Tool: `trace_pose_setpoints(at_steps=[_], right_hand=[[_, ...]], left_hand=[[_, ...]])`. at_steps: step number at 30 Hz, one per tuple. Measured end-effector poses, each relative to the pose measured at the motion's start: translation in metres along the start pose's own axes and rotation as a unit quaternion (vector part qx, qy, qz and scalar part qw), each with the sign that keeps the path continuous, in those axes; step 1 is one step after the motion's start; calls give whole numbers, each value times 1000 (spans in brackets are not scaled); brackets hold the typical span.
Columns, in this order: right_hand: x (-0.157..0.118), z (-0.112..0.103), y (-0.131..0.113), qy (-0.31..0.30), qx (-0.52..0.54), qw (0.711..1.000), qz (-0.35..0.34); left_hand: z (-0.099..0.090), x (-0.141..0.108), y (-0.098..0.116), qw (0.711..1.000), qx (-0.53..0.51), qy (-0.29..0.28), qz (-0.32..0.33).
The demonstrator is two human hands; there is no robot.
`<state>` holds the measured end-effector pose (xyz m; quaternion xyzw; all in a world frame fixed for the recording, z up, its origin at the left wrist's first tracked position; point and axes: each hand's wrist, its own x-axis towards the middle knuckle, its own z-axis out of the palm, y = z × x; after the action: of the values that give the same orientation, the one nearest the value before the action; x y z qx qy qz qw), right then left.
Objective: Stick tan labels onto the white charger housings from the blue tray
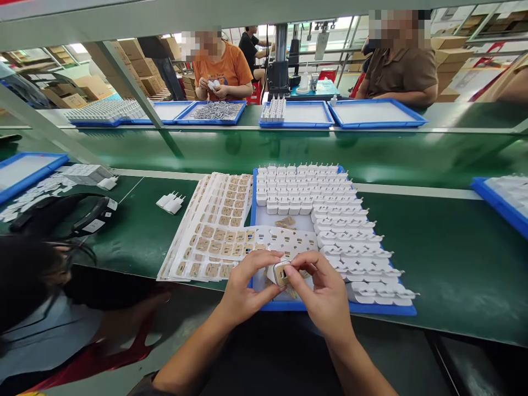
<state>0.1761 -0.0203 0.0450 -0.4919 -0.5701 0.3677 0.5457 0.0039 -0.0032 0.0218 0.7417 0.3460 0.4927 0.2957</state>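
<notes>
In the head view, we hold a white plug adapter (278,274) over the near part of the blue tray (383,309), left hand (243,286) gripping its side, right hand (325,291) pinching its tan face (282,276); sticker sheets (211,239) lie left.

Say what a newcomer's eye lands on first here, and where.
Probably the rows of white plugs along the back and right of the blue tray. Then, at front centre, the left hand and right hand on one tan-faced white piece. Sheets of tan stickers lie left of the tray, one reaching over it.
</notes>
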Motion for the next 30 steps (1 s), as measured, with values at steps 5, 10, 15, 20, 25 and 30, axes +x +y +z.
trace_pose_setpoints(at_steps=[5, 10, 15, 20, 25, 30], right_hand=[[1, 1, -2, -1, -24, 1000, -14], [5, 2, -4, -1, -78, 995, -63], [4, 5, -2, 6, -99, 992, -76], [1, 4, 2, -111, 49, 992, 15], [1, 7, 9, -84, 164, 981, 63], [-2, 15, 12, -51, 176, 981, 57]], left_hand=[[-1, 0, -1, 1000, 10, 0, 3], [-2, 2, -2, 1000, 11, 5, 17], [1, 0, -6, 999, -4, 35, 19], [4, -6, -13, 995, -56, 81, 28], [8, -11, -18, 993, -44, 99, 53], [14, -12, -18, 992, -35, 107, 61]])
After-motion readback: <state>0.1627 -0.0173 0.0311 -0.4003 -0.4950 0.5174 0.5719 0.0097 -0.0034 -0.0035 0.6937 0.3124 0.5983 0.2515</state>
